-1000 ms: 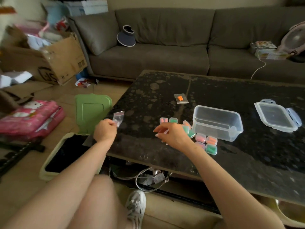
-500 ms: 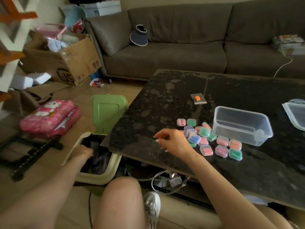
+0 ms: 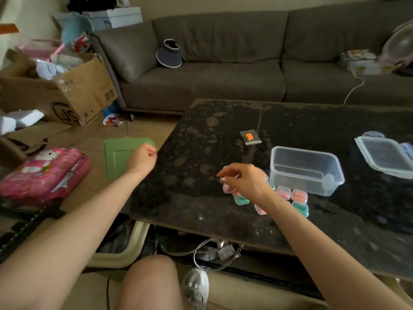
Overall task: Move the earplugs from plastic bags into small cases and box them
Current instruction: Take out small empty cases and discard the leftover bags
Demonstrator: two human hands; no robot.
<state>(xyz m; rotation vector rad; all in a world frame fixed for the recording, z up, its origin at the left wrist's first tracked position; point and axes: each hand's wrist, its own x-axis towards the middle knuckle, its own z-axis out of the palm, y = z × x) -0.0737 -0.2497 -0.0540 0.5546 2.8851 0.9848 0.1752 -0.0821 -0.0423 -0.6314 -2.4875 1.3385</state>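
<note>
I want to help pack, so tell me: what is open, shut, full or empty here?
Clear box, open, empty.
Box lid, off, lying apart.
Plastic bag, orange earplugs inside.
Small cases, shut, beside the box.
Bin lid, up.
Left hand, curled, nothing seen in it.
Right hand, over the cases, grip unclear.

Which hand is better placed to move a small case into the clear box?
Probably the right hand: it hovers over the small cases, right beside the clear box. The left hand is at the left edge of the table, away from both.
</note>
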